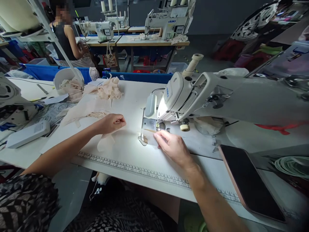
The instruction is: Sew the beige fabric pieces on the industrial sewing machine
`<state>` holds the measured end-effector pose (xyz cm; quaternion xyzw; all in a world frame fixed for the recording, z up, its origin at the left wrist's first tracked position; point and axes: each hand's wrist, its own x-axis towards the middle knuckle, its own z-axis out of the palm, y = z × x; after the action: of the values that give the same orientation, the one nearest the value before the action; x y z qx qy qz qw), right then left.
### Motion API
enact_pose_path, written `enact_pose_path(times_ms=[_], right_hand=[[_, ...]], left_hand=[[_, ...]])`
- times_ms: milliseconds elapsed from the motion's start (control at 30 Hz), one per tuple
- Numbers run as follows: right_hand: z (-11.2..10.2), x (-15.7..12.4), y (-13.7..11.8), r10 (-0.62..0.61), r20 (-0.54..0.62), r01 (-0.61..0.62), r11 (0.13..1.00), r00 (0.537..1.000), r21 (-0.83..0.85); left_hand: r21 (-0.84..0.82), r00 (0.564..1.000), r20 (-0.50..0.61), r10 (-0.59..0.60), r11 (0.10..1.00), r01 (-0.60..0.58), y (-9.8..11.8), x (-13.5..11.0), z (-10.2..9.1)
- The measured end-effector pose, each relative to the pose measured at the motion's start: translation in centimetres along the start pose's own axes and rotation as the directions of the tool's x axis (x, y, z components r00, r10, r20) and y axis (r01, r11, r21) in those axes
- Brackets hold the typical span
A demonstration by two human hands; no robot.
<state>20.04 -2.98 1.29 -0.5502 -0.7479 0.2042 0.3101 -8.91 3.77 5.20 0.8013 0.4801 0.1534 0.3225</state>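
Observation:
My right hand (172,146) is at the sewing machine (173,96), thumb and forefinger pinched together on the edge of a thin pale fabric piece (151,138). That fabric lies beside the metal needle plate (149,123), just in front of the presser foot. Left of the machine, my left hand (113,123) hovers over the white table with its fingers curled closed. What those fingers hold, if anything, is hidden. Below that wrist is a sheer pale scrap (106,142); I cannot tell whether the hand touches it. Behind the hand lie flat beige fabric pieces (84,111).
A printed ruler strip (135,170) runs along the table's front edge. A phone (251,180) lies at the right. Crumpled beige fabric (109,88) and a white box (28,134) are on the left. Beyond the table, a person (69,38) sits near other sewing machines (166,24).

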Motion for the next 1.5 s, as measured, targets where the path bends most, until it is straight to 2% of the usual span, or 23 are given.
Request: enact_pose_path(times_ms=[100,200,267,367,433,533,600,700,767,833,900,933,967,1000,1033,1067,1100,1133,1167,1233,1300,1400,1500], right_hand=[[0.4,-0.2,0.3,-0.068,-0.088,0.047,0.972,0.994,-0.228],[0.4,-0.3,1.0,-0.136,-0.144,0.073,0.925,0.980,-0.373],[0.1,-0.4,1.7,-0.127,-0.159,0.057,0.922,0.979,-0.382],[-0.7,-0.7,2.6,-0.086,-0.149,0.028,0.935,0.985,-0.353],[-1.1,-0.8,3.0,-0.076,-0.130,0.028,0.942,0.989,-0.335],[-1.2,-0.9,3.2,-0.091,-0.113,0.049,0.943,0.989,-0.330],[-1.3,-1.0,3.1,-0.109,-0.109,0.067,0.939,0.988,-0.337],[-1.5,-1.0,2.6,-0.152,-0.111,0.102,0.927,0.982,-0.361],[-1.6,-0.9,2.1,-0.200,-0.107,0.150,0.922,0.974,-0.356],[-1.6,-0.8,1.4,-0.266,-0.086,0.227,0.920,0.960,-0.319],[-1.4,-0.7,1.0,-0.343,-0.055,0.314,0.905,0.938,-0.288],[-1.2,-0.6,0.9,-0.375,-0.038,0.349,0.891,0.926,-0.290],[-0.9,-0.6,0.9,-0.399,-0.017,0.375,0.875,0.917,-0.305],[-0.6,-0.6,0.9,-0.414,0.006,0.393,0.859,0.910,-0.330],[-0.4,-0.6,1.0,-0.421,0.032,0.403,0.842,0.907,-0.358],[-0.2,-0.6,1.0,-0.424,0.058,0.412,0.825,0.904,-0.386],[0.0,-0.6,1.1,-0.427,0.078,0.418,0.808,0.901,-0.414],[0.0,-0.7,1.1,-0.431,0.090,0.424,0.792,0.898,-0.440],[0.0,-0.8,1.1,-0.433,0.097,0.426,0.778,0.896,-0.463],[-0.3,-1.0,0.8,-0.434,0.100,0.424,0.760,0.895,-0.493],[-0.7,-1.2,0.4,-0.433,0.107,0.425,0.753,0.895,-0.502],[-1.1,-1.4,-0.4,-0.443,0.118,0.437,0.740,0.888,-0.511],[-1.2,-1.8,-1.3,-0.448,0.131,0.448,0.734,0.884,-0.511]], left_hand=[[0.259,0.998,-0.042,-0.041,0.965,0.050,-1.5,-1.0,-0.7],[0.416,0.995,-0.051,-0.080,0.905,0.094,-2.1,-1.6,-1.7],[0.471,0.994,-0.095,-0.045,0.878,0.085,-2.3,-1.4,-2.7],[0.549,0.981,-0.172,0.090,0.835,0.020,-2.8,-0.4,-4.0],[0.606,0.980,-0.134,0.149,0.795,-0.038,-3.2,0.6,-4.3],[0.654,0.988,-0.067,0.139,0.754,-0.062,-4.0,1.8,-3.6],[0.641,0.983,-0.107,0.147,0.766,-0.045,-4.6,2.4,-2.9],[0.523,0.950,-0.256,0.182,0.852,-0.022,-5.4,2.8,-2.6],[0.373,0.896,-0.410,0.170,0.928,-0.006,-5.6,2.8,-3.2],[0.192,0.812,-0.572,0.117,0.981,-0.007,-5.3,2.4,-4.3],[0.055,0.750,-0.658,0.061,0.998,-0.032,-4.1,1.3,-5.4],[0.026,0.756,-0.653,0.051,0.999,-0.045,-3.3,0.6,-5.8],[0.020,0.793,-0.607,0.055,0.998,-0.054,-2.3,-0.3,-6.0],[0.031,0.855,-0.514,0.068,0.998,-0.061,-1.3,-1.2,-5.9],[0.044,0.927,-0.367,0.076,0.997,-0.065,-0.3,-2.0,-5.5],[0.046,0.979,-0.190,0.079,0.996,-0.072,0.6,-2.8,-4.8],[0.044,0.997,-0.016,0.078,0.996,-0.077,1.4,-3.3,-3.9],[0.048,0.991,0.117,0.071,0.996,-0.077,1.9,-3.5,-2.8],[0.065,0.979,0.196,0.060,0.995,-0.074,2.2,-3.5,-1.8],[0.127,0.975,0.219,0.023,0.990,-0.052,1.9,-2.8,-0.2],[0.202,0.987,0.158,-0.009,0.979,-0.024,1.1,-1.4,0.3],[0.322,0.995,0.094,-0.031,0.947,-0.001,0.1,0.4,-0.4],[0.370,0.996,0.086,-0.003,0.929,-0.029,0.8,1.1,-1.1]])
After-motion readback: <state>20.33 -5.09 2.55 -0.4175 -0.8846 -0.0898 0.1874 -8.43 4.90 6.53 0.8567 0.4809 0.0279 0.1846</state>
